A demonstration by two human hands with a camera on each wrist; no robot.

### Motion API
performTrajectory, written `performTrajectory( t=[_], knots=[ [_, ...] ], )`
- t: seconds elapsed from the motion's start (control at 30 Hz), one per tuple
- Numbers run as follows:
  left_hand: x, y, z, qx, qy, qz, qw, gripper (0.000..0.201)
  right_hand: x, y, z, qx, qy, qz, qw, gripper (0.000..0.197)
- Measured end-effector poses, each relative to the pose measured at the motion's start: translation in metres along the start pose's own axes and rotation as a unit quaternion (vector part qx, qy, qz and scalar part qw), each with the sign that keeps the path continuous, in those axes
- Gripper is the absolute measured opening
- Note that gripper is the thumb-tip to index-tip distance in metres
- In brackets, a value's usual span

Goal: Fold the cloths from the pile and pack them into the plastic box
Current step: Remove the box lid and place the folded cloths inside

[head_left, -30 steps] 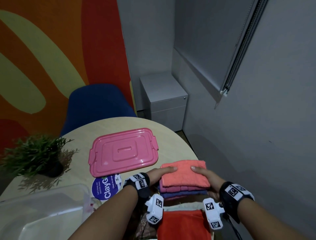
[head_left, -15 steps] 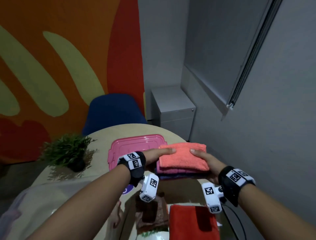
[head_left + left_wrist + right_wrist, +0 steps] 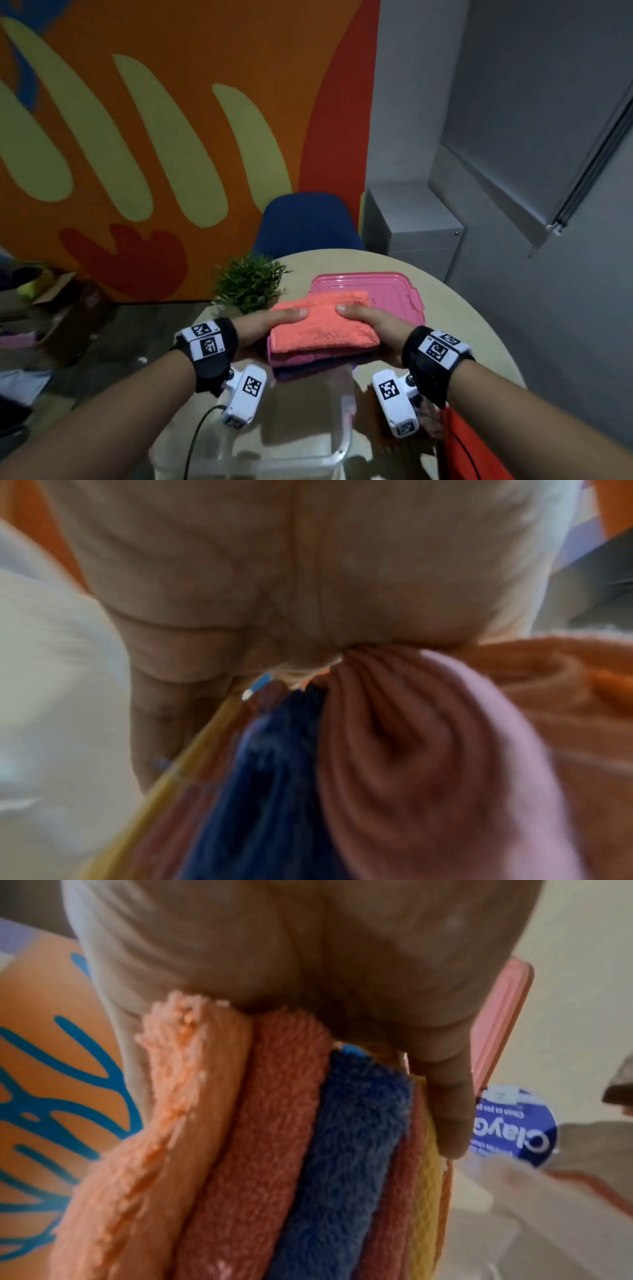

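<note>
A: Your left hand (image 3: 265,325) and right hand (image 3: 373,325) clamp the stack (image 3: 323,337) from both sides, thumbs on top, fingers underneath. You hold it in the air above the far end of the box (image 3: 308,442), in front of the lid (image 3: 394,291) at the table's (image 3: 479,329) far edge.

B: What can go wrong?

A: I think the thin yellow cloth (image 3: 426,1204) at the bottom may slide out if your fingers loosen. The stack may also catch the box rim and splay, undoing your folds.
</note>
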State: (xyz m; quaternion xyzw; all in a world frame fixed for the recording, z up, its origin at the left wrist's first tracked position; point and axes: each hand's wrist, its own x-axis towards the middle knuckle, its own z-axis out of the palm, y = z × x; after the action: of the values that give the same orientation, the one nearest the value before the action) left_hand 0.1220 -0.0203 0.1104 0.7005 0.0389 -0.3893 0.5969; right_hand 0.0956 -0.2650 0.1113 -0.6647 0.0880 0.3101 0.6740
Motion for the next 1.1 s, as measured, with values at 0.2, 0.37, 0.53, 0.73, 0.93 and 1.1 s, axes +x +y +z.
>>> performTrajectory(
  t=[0.2, 0.37, 0.53, 0.73, 0.93, 1.1],
  knots=[
    [-0.009, -0.072, -0.049, -0.043, -0.001, -0.067, 0.997, 0.098, 0.029, 0.021, 0.059, -0.049, -0.024, 0.045, 0.998, 0.063],
    [-0.001, -0.098, -0.06, -0.121, -0.044, -0.089, 0.988, 0.08, 0.052, 0.024, 0.079, -0.116, 0.016, 0.069, 0.991, 0.071],
    [0.013, -0.108, -0.061, -0.146, -0.108, -0.125, 0.975, 0.048, 0.08, 0.036, 0.085, -0.21, 0.025, 0.129, 0.969, 0.094],
    [0.049, -0.138, -0.054, -0.065, -0.101, -0.189, 0.975, 0.07, 0.09, 0.054, 0.095, -0.365, 0.087, 0.181, 0.909, 0.098],
    [0.067, -0.137, -0.046, 0.095, -0.105, -0.251, 0.958, 0.027, 0.084, 0.06, 0.099, -0.506, 0.115, 0.125, 0.846, 0.061],
    [0.07, -0.119, -0.054, 0.179, -0.137, -0.268, 0.937, 0.039, 0.061, 0.044, 0.087, -0.458, 0.211, -0.013, 0.864, 0.038]
  ],
)
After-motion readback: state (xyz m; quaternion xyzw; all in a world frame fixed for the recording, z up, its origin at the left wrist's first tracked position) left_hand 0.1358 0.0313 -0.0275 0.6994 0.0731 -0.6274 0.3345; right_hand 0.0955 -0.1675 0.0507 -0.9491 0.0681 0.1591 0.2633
